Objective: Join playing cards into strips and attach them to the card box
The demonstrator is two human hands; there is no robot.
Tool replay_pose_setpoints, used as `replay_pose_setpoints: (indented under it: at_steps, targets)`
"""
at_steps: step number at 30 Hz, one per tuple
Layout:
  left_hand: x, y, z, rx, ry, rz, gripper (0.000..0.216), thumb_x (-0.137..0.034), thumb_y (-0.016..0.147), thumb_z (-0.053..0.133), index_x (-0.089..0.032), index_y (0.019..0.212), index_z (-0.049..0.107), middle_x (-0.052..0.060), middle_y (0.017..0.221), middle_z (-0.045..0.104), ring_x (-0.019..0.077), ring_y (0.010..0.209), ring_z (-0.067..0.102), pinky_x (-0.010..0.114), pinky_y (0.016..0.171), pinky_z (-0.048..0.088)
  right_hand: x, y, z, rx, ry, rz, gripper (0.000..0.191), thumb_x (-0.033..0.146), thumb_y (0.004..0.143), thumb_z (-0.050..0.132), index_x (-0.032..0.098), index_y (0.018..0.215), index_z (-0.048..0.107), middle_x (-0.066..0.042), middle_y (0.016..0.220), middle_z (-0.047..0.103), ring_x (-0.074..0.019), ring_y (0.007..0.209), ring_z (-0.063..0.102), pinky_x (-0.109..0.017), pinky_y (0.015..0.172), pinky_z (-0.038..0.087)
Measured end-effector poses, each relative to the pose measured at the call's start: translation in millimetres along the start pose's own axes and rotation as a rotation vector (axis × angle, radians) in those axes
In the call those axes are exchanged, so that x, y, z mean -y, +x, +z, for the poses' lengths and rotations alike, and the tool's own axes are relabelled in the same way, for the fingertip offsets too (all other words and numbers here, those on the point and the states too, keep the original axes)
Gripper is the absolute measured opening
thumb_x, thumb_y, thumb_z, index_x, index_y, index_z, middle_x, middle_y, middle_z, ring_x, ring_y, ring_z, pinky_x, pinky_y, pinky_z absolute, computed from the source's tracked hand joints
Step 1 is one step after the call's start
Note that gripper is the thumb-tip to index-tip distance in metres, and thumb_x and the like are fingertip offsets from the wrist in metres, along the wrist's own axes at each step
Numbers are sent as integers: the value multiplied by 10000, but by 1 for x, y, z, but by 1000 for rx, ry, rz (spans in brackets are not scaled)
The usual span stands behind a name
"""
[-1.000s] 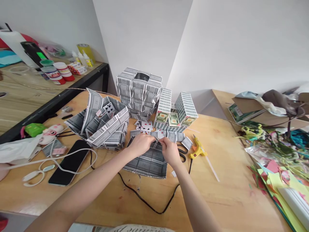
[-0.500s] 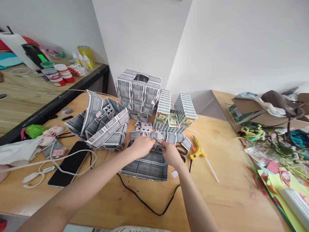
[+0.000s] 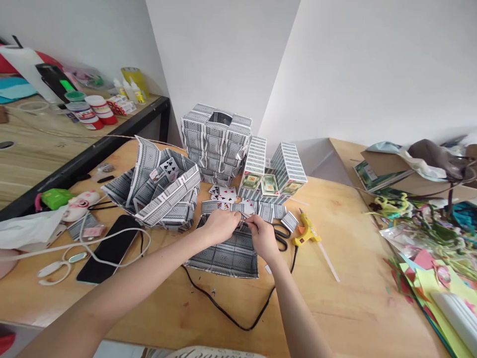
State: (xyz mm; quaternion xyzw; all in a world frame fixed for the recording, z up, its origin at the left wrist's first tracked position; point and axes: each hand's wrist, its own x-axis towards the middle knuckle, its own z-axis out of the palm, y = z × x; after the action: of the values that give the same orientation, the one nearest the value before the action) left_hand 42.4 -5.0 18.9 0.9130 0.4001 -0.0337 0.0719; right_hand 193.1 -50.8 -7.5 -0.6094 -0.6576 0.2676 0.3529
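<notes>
My left hand (image 3: 222, 226) and my right hand (image 3: 264, 237) are closed, pinching a small playing card (image 3: 245, 215) between them, seen almost edge-on. Beneath them lies a shallow tray (image 3: 228, 261) built from grey-patterned playing cards; my hands hide part of its far side. Loose playing cards (image 3: 265, 212) are spread just beyond my fingers, some face up. Scissors with black handles (image 3: 282, 236) lie beside my right hand. Farther right rests a yellow glue gun (image 3: 307, 230) with a glue stick in it.
Left of the tray stands an open card-built box (image 3: 178, 215); behind is a taller card structure (image 3: 216, 144). Stacked card packs (image 3: 288, 166) stand at the back. A phone (image 3: 109, 248), white cable and earphones lie left. A black cord (image 3: 219, 309) loops in front. Craft scraps fill the right edge.
The view has shifted slightly. My right hand has turned a little, its fingertips drawn closer together on the card. My left hand stays nearly in place, and the tray has hardly moved.
</notes>
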Motion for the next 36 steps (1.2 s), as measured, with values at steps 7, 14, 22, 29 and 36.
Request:
replay_pose_setpoints:
  at_steps: [7, 14, 22, 29, 36]
  targets:
    - [-2, -1, -4, 17, -30, -28, 185, -79, 748, 435, -126, 896, 537, 109, 856, 646, 237, 820, 615, 338, 678, 464, 4, 1, -3, 42, -111, -1, 191, 145, 790, 374, 201, 739, 549, -13, 687, 620, -155, 655, 573, -217, 627, 390]
    - [-2, 0, -7, 25, -54, -26, 162, -78, 763, 439, -128, 882, 537, 112, 858, 652, 230, 826, 615, 320, 688, 457, 8, 3, -2, 124, -347, 8, 210, 114, 796, 377, 190, 790, 573, -36, 668, 626, -165, 646, 581, -216, 601, 371]
    - [2, 0, -3, -36, -62, 23, 117, -194, 825, 446, -146, 877, 539, 102, 854, 648, 244, 833, 617, 338, 684, 456, 10, 4, -7, 155, -207, 6, 201, 136, 819, 396, 197, 812, 588, -33, 757, 657, -160, 708, 593, -225, 653, 395]
    - [0, 0, -2, -69, -49, 13, 106, -207, 822, 455, -146, 861, 533, 96, 861, 649, 248, 837, 618, 332, 654, 467, 0, 6, -10, 207, 34, 25, 203, 111, 754, 443, 175, 922, 538, -59, 889, 647, -170, 850, 601, -297, 775, 445]
    - [-5, -9, -4, 68, -40, -166, 227, -76, 811, 371, -94, 998, 498, 151, 839, 646, 248, 768, 642, 340, 617, 483, -9, -16, -19, 55, 299, 99, 461, 178, 744, 478, 183, 1205, 482, -104, 1203, 562, -197, 1100, 532, -364, 938, 413]
